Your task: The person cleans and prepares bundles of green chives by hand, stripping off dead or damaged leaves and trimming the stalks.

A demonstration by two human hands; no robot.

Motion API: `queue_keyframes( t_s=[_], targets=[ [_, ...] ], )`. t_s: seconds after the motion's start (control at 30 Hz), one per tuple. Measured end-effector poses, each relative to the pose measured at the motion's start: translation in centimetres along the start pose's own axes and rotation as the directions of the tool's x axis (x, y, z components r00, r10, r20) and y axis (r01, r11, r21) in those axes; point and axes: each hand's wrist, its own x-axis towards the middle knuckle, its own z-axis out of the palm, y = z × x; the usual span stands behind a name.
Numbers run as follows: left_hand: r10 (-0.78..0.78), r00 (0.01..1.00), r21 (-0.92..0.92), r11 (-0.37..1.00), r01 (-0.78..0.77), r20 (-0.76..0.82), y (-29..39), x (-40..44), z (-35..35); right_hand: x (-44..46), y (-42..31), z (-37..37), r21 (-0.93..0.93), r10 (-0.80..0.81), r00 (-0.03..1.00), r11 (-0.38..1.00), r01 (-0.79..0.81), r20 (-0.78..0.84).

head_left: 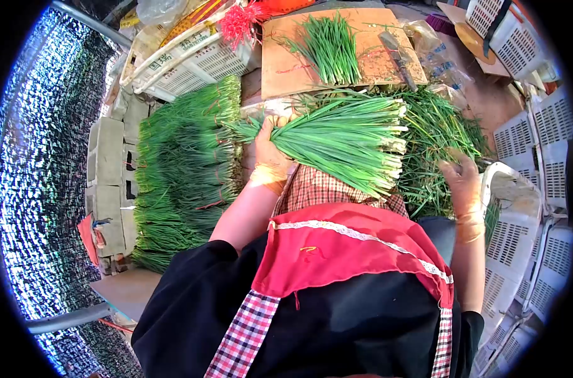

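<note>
My left hand (271, 151), in a thin glove, is closed round the narrow leafy end of a large bunch of green chives (343, 135). The pale cut ends of the bunch fan out to the right, above my lap. My right hand (458, 176), also gloved, is away from the bunch at the right, beside a heap of loose greens (434, 145); its fingers are partly spread and nothing shows in them. A smaller bunch (330, 50) lies on a wooden board (280, 63), left of a knife (397, 57).
Stacked chive bundles (186, 157) fill the left side, next to concrete blocks (107, 154). A white crate (198, 60) is at the upper left, holding assorted items. At the right are a white basket (510, 233) near my right forearm and more crates (554, 138).
</note>
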Motion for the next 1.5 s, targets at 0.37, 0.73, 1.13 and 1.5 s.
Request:
queue_keyframes(
  t_s=[0.37, 0.73, 1.13, 1.5],
  targets=[
    [0.030, 0.994, 0.028, 0.999, -0.034, 0.108, 0.0, -0.9, 1.1, -1.8, -4.4, 8.5, 0.629, -0.102, 0.992, 0.777, 0.032, 0.077],
    [0.032, 0.997, 0.168, 0.985, -0.043, 0.068, 0.3, -1.6, 3.7, -0.1, -6.6, 7.8, -0.512, -0.811, 0.519, 0.337, 0.790, 0.268],
    [0.029, 0.994, 0.042, 0.999, -0.033, 0.101, 0.2, -0.8, 2.8, -0.3, -4.3, 10.6, 0.012, -0.623, 0.777, 0.779, 0.627, -0.090],
    [0.025, 0.988, 0.015, 1.000, -0.027, 0.153, -0.3, -0.6, 2.3, 1.3, -0.6, 4.2, -0.031, -0.479, 0.836, 0.871, 0.489, -0.267]
  ],
)
